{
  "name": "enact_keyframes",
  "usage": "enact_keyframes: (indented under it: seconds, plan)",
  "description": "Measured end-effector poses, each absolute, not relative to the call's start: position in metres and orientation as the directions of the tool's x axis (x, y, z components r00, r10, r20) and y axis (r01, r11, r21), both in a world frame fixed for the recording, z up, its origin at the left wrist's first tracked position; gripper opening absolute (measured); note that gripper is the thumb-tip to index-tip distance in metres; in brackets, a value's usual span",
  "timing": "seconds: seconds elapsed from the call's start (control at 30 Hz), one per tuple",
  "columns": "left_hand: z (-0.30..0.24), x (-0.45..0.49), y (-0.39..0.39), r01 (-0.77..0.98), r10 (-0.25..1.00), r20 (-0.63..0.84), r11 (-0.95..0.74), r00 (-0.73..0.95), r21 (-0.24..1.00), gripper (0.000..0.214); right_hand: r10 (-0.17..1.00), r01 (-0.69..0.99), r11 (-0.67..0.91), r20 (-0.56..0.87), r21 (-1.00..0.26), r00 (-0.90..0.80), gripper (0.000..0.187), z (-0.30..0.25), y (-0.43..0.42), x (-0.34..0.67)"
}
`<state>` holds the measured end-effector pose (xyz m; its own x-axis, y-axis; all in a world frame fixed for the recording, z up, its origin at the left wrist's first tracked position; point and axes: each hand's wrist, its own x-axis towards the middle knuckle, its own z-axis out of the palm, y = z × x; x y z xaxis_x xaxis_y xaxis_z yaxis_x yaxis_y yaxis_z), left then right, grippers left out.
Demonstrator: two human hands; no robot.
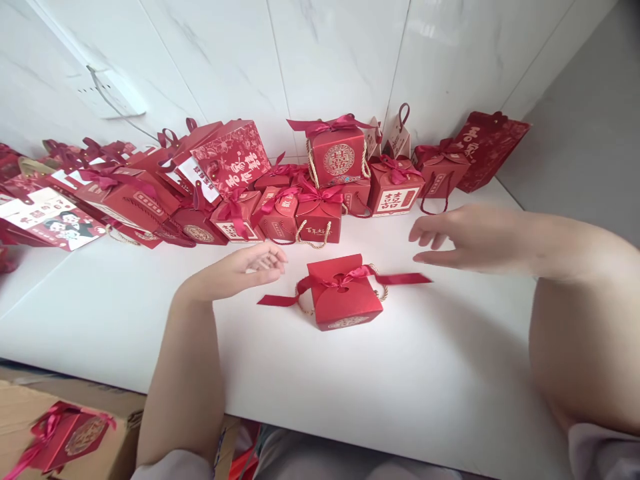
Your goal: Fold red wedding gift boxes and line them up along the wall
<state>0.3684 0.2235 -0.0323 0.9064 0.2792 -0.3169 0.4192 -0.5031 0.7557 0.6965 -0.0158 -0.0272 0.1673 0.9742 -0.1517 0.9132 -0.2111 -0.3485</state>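
Observation:
A red gift box [347, 303] with a gold round emblem stands on the white table in front of me. Its red ribbon [407, 279] is tied across the top, with one tail stretched out to each side. Twisted gold cord handles [383, 290] hang at its sides. My left hand [263, 263] hovers to the left of the box, fingers loosely curled and apart, holding nothing. Above and to the right of the box is my right hand [447, 237], thumb and fingers spread, also with nothing in it. Neither hand touches the box.
Along the marble-look wall stand several red gift boxes [320, 220], one stacked on top [337, 153]. Red paper bags [233, 157] crowd the left. A wall socket [107, 93] has a cable. Below the table's left edge, another red box [70, 437] lies on a cardboard carton [115, 413].

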Motion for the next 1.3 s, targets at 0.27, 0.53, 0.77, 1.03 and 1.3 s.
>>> enact_keyframes:
  seconds: [0.27, 0.53, 0.77, 1.03, 1.3]
  plan:
    - [-0.043, 0.403, 0.175, 0.131, 0.223, 0.075, -0.779, 0.972, 0.613, 0.015, 0.986, 0.777, 0.090, -0.054, -0.623, -0.157, 0.022, -0.024, 0.014, 0.632]
    - [-0.045, 0.404, 0.163, 0.008, 0.181, 0.257, -0.832, 0.949, 0.555, 0.012, 0.968, 0.760, 0.070, -0.141, -0.646, -0.209, 0.013, -0.024, 0.011, 0.630]
    - [-0.041, 0.406, 0.163, 0.174, 0.342, 0.074, -0.639, 0.937, 0.749, 0.021, 0.954, 0.611, -0.080, -0.238, -0.787, -0.182, 0.013, -0.016, 0.007, 0.630]
    - [-0.043, 0.403, 0.176, 0.213, 0.349, 0.001, -0.572, 0.937, 0.792, 0.031, 0.907, 0.644, -0.207, -0.392, -0.737, -0.157, 0.038, -0.012, 0.009, 0.636]
    - [-0.040, 0.399, 0.186, 0.229, 0.333, 0.016, -0.682, 0.943, 0.694, 0.031, 0.893, 0.690, -0.154, -0.398, -0.707, -0.209, 0.040, -0.022, 0.015, 0.645]
